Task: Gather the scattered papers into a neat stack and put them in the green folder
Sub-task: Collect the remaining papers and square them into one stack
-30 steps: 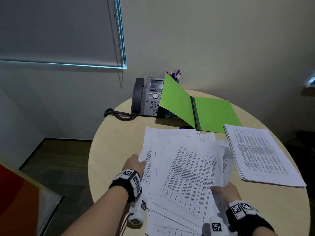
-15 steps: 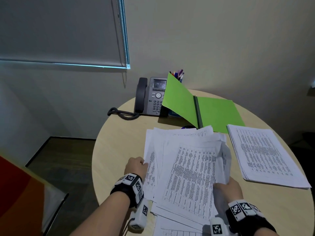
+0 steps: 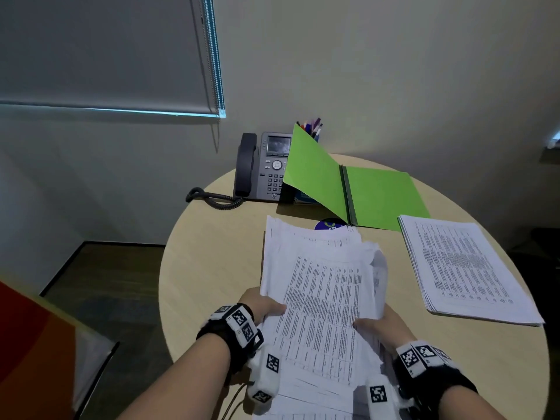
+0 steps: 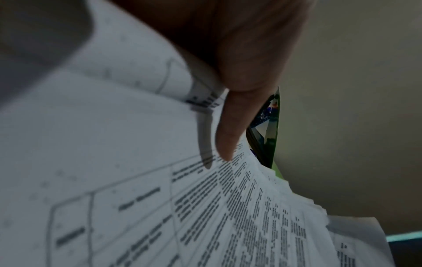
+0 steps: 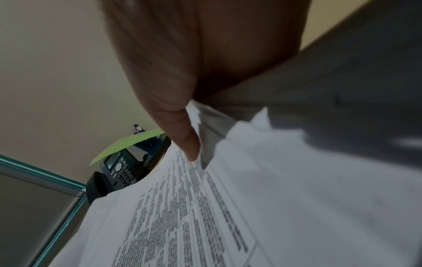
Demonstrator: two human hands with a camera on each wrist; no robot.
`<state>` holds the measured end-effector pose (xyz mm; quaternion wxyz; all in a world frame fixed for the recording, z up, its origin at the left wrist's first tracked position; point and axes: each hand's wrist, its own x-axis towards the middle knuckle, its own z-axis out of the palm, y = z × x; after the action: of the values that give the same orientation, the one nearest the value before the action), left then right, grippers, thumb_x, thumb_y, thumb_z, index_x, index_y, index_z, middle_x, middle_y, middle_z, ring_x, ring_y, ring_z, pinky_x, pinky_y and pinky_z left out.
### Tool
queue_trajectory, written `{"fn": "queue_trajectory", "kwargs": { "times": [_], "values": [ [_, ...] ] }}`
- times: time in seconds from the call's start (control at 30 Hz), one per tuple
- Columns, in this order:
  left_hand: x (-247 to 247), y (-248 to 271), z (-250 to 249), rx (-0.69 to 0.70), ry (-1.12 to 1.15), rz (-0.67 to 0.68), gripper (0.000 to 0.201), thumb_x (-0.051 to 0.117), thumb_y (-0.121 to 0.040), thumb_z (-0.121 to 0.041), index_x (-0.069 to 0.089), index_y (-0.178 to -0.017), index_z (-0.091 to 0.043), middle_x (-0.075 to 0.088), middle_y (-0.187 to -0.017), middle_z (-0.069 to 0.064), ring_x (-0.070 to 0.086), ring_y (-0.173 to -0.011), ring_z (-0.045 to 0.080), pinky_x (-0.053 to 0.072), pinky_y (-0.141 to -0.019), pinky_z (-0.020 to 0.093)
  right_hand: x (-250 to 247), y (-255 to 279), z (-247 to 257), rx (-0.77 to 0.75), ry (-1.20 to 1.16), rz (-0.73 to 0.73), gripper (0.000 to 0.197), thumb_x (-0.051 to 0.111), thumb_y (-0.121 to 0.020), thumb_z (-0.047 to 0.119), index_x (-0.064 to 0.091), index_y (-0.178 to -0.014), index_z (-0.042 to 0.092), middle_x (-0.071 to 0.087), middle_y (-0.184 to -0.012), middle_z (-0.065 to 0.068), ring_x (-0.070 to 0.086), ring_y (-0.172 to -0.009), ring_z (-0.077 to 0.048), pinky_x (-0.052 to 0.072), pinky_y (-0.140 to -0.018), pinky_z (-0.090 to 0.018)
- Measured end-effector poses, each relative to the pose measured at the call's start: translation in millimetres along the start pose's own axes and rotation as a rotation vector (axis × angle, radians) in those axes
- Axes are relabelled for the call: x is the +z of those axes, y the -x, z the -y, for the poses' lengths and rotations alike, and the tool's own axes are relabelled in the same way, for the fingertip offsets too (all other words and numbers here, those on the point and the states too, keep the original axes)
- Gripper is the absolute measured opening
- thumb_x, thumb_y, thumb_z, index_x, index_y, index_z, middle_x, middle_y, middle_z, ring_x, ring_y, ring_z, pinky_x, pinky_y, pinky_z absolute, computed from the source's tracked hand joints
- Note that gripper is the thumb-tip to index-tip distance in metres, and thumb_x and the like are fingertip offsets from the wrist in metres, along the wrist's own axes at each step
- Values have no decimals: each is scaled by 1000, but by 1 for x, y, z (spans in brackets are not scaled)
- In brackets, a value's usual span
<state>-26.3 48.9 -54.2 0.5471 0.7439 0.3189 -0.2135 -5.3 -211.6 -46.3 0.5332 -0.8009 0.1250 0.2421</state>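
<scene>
Hands (image 3: 266,307) either side of papers (image 3: 321,301)

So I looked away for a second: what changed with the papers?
Both hands, left hand and right hand, pushed inward, squeezing the loose papers into a narrower bundle; both now grip its edges. The neat stack, folder and phone stayed put.

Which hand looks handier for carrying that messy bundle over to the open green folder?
Probably the right hand: the green folder lies open on its side of the table. Both it and the left hand hold the messy bundle.
</scene>
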Motion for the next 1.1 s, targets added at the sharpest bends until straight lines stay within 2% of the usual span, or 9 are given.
{"fn": "queue_trajectory", "kwargs": {
  "times": [0.07, 0.17, 0.33, 0.43, 0.6, 0.73, 0.83, 0.97, 1.1],
  "values": [
    [-3, 0, 0, -3, -87, -22, 43, 74, -77, -14, 60, -112, 7, 68, -99, 19, 64, -90, 30, 53, -83, 33, 0, 5, 1, 5, -32, 34, 41, 61, -82, -11, 50, -120, -1, 63, -87, -6, 59, -76, -18, 50, -51, -18],
    [-6, 4, 7, 3, -138, -68, 29, 74, -76, -15, 61, -97, 0, 65, -82, 18, 64, -77, 28, 52, -73, 32, -3, 0, -7, 22, -7, 44, 47, 64, -82, -6, 50, -127, -4, 63, -89, -2, 59, -79, -15, 48, -68, -28],
    [-12, 10, 16, 103, 66, -59, 26, 73, -76, -10, 65, -99, -3, 70, -102, 17, 66, -93, 31, 55, -84, 39, -2, -1, -5, 14, -26, 27, 51, 62, -84, -5, 46, -133, -1, 58, -106, -12, 54, -96, -25, 42, -82, -33],
    [-12, 15, 10, 77, 10, 40, 29, 66, -84, -9, 59, -112, -3, 64, -101, 12, 59, -91, 24, 47, -77, 27, 3, 1, -1, 18, -83, 60, 46, 61, -85, -4, 48, -129, 1, 61, -107, -14, 57, -94, -27, 46, -74, -32],
    [-18, 11, 16, 50, -29, -147, 32, 65, -82, -2, 59, -113, 4, 65, -105, 20, 57, -88, 27, 48, -82, 32, 4, 10, -3, 45, -178, 266, 37, 57, -81, -16, 55, -113, 0, 75, -78, -3, 71, -69, -13, 53, -60, -22],
    [-32, 8, 23, 41, 120, -200, 36, 61, -85, 3, 54, -119, 10, 62, -118, 21, 60, -101, 32, 46, -87, 33, 0, 13, -11, 99, -64, 353, 58, 60, -69, -9, 53, -123, 9, 68, -113, -12, 67, -92, -28, 52, -79, -32],
    [-37, 6, 27, 43, 216, -185, 40, 61, -86, 2, 52, -123, 11, 62, -113, 21, 57, -97, 26, 42, -85, 29, 2, 11, -13, 113, 22, 358, 66, 58, -61, -1, 51, -127, 4, 69, -103, -15, 65, -86, -29, 49, -80, -37],
    [-33, 10, 29, -65, 58, -75, 68, 71, -81, -21, 41, -135, 8, 53, -132, 24, 51, -122, 35, 40, -102, 37, 10, 18, -3, 120, 118, 320, 54, 64, -85, 30, 50, -133, 8, 62, -127, -3, 56, -121, -23, 38, -106, -35],
    [-32, 14, 42, -111, -64, 22, 77, 78, -73, -24, 41, -134, 5, 55, -129, 19, 54, -113, 32, 45, -90, 34, 5, 15, 7, 130, 165, 123, 44, 54, -92, 41, 65, -113, 5, 64, -121, -17, 61, -112, -32, 48, -78, -30]
  ]
}}
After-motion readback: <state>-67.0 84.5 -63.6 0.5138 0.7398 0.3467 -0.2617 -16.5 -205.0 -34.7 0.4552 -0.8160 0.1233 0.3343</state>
